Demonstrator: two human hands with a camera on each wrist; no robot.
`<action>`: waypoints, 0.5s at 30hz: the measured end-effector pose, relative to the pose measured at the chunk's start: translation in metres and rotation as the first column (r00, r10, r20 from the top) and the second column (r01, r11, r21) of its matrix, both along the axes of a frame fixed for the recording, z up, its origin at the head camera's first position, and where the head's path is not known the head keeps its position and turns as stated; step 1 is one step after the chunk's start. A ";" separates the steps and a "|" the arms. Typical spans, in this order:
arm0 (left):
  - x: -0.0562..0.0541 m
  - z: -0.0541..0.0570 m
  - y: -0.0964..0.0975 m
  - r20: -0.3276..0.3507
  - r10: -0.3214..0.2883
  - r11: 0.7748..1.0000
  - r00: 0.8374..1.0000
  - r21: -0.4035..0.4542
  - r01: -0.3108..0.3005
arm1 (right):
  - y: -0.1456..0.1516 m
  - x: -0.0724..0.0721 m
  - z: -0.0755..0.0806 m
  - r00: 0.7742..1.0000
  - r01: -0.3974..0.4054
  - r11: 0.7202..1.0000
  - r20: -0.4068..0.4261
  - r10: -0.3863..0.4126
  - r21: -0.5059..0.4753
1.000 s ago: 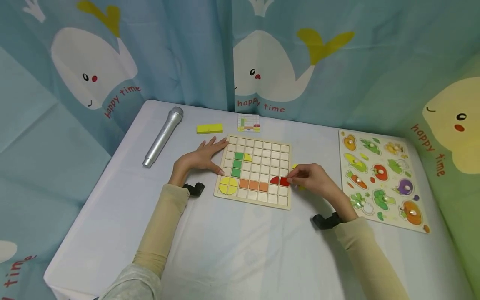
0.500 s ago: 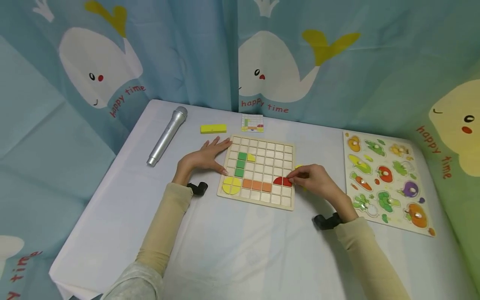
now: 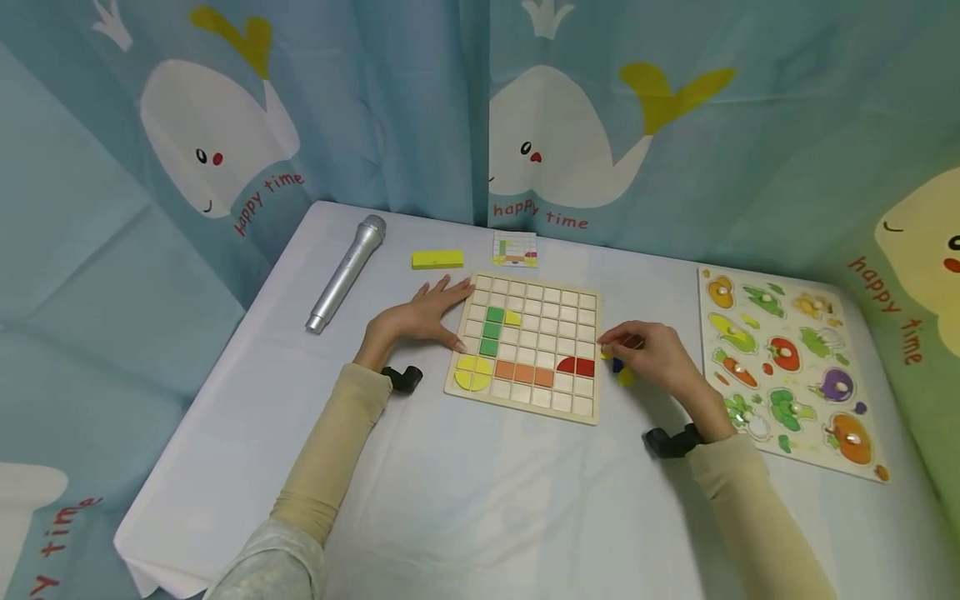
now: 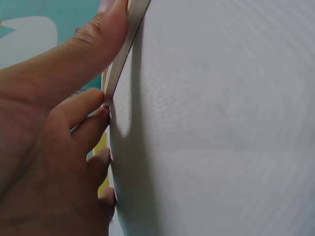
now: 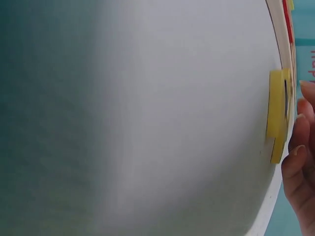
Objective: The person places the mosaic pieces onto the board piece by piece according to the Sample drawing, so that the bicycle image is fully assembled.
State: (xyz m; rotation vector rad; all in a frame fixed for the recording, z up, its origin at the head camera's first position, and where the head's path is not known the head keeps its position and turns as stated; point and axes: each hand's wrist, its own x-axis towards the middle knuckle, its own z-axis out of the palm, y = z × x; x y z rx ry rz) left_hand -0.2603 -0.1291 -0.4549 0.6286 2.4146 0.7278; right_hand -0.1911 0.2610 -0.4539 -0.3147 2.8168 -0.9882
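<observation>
A wooden grid board [image 3: 564,313] lies on the table between my hands. Set in it are green squares [image 3: 491,331], a small yellow piece [image 3: 512,317], a yellow circle of quarter pieces [image 3: 474,372], orange squares [image 3: 523,374] and two red pieces [image 3: 577,367]. My left hand [image 3: 420,322] rests at the board's left side, fingers spread, thumb on its edge. Right of the board, my right hand [image 3: 654,352] hovers with loosely bent fingers over loose pieces, among them a yellow piece [image 3: 626,377] and a blue piece [image 3: 617,365]. Yellow blocks [image 5: 276,105] lie beside its fingertips in the right wrist view.
Behind the board are a small pattern card [image 3: 515,249] and a yellow block [image 3: 437,260]. A silver microphone [image 3: 347,273] lies at the back left. A vegetable puzzle board [image 3: 793,367] is on the right. Printed curtains [image 3: 420,125] hang behind the table.
My right hand has let go of the red square, now lying in the grid against the other red piece, and has moved right to the loose pieces. The left hand stays at the board.
</observation>
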 end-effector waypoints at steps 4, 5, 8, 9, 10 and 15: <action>0.000 0.000 0.003 -0.002 -0.006 1.000 1.000 -0.008 0.006 | 0.005 -0.003 0.001 1.000 0.017 1.000 0.013 -0.017 0.019; -0.001 0.000 0.003 -0.002 -0.008 1.000 1.000 -0.009 0.008 | 0.006 -0.004 0.001 1.000 0.021 1.000 0.018 -0.021 0.024; -0.001 0.001 0.004 0.000 -0.017 1.000 1.000 -0.008 0.017 | 0.008 -0.005 0.001 0.999 0.027 0.999 0.027 -0.028 0.036; -0.001 0.001 0.003 0.002 -0.016 1.000 1.000 -0.008 0.016 | 0.008 -0.005 0.001 0.999 0.026 0.999 0.028 -0.027 0.041; -0.001 0.001 0.003 0.003 -0.017 1.000 1.000 -0.009 0.017 | 0.008 -0.006 0.000 0.999 0.024 0.999 0.028 -0.026 0.043; -0.003 0.000 -0.001 0.000 -0.017 1.000 1.000 -0.007 0.017 | 0.007 -0.010 0.000 0.999 0.020 0.998 0.048 -0.023 0.061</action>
